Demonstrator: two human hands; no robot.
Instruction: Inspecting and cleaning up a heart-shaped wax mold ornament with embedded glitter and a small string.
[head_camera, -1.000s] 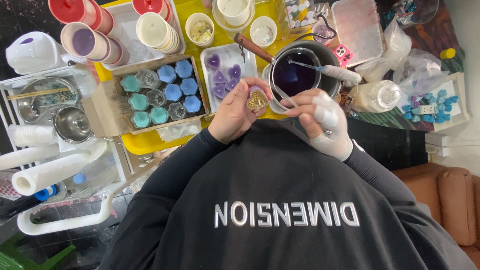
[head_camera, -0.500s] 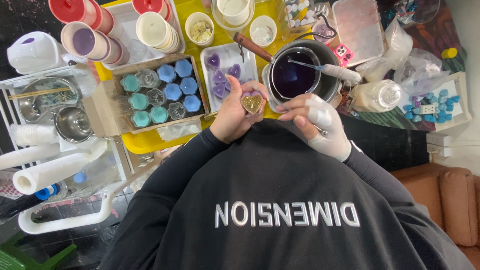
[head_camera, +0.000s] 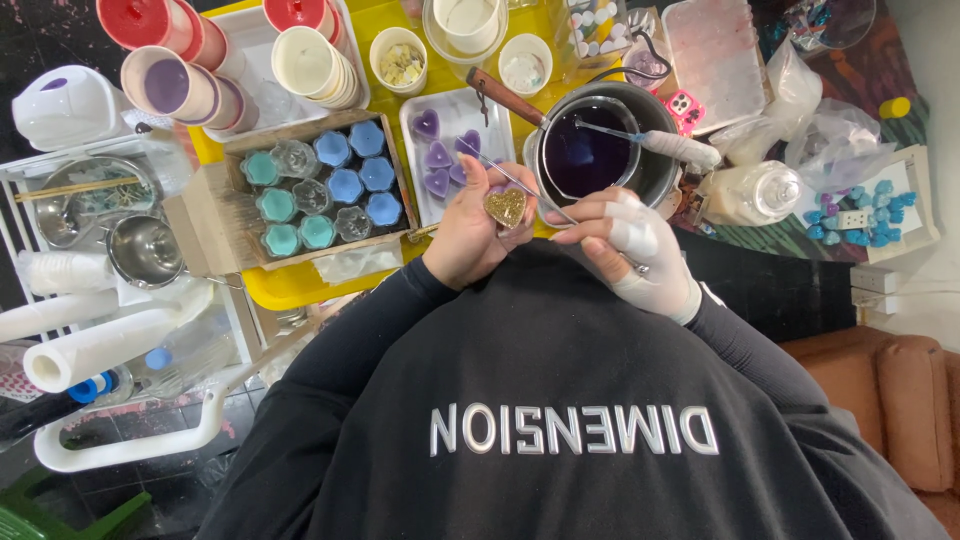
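Head view, from above. The left hand (head_camera: 468, 232) holds a small gold glitter heart (head_camera: 506, 206), fingers closed around its edges, just below the white tray (head_camera: 478, 108) of purple heart pieces (head_camera: 437, 155). The right hand (head_camera: 632, 250), with white wrapping on its fingers, pinches a thin metal stick (head_camera: 522, 184) whose tip reaches past the heart toward the tray. Directly beyond both hands stands a metal pot (head_camera: 655, 170) of dark purple liquid (head_camera: 585, 155), a white-handled tool (head_camera: 676, 147) resting across its rim. To the left, a cardboard box (head_camera: 200, 225) contains blue and teal moulds (head_camera: 345, 185). Stacked cups (head_camera: 165, 85) lie at upper left on the yellow table (head_camera: 285, 285).
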